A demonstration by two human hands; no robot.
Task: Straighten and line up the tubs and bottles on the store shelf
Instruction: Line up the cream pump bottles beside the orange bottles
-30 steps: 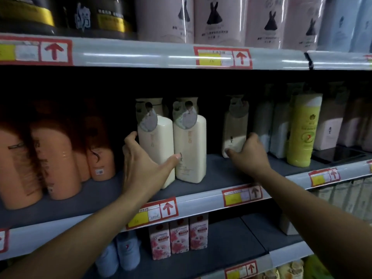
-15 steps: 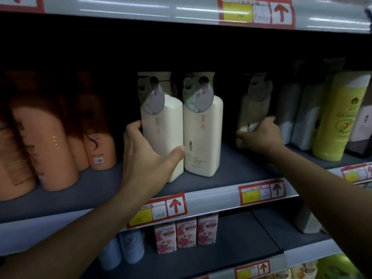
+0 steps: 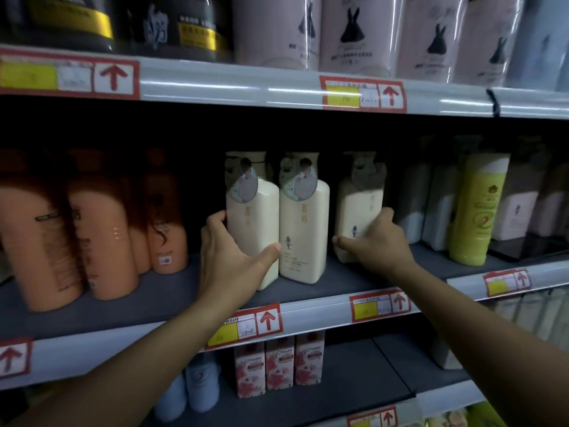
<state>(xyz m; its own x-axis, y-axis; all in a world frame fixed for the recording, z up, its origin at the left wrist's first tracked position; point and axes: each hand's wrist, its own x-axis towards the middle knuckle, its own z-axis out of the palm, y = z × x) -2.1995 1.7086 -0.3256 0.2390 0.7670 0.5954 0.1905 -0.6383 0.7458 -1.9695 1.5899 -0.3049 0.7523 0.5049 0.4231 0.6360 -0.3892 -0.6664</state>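
Three cream bottles with round hang tags stand on the middle shelf [image 3: 172, 300]. My left hand [image 3: 228, 257] grips the left cream bottle [image 3: 252, 220], fingers on its left side and thumb across its front. The middle cream bottle [image 3: 303, 229] stands upright, touching the left one. My right hand [image 3: 375, 241] grips the third cream bottle [image 3: 358, 208], which stands apart to the right and a little further back.
Orange bottles [image 3: 101, 235] fill the shelf's left part. A yellow-green bottle [image 3: 475, 211] and pale bottles stand at the right. Black tubs and pink packs sit on the shelf above. Floral boxes [image 3: 278, 365] stand on the shelf below.
My right hand has drawn the third cream bottle forward out of the shelf's dark back, nearer to the other two. My left hand keeps its hold on the left bottle.
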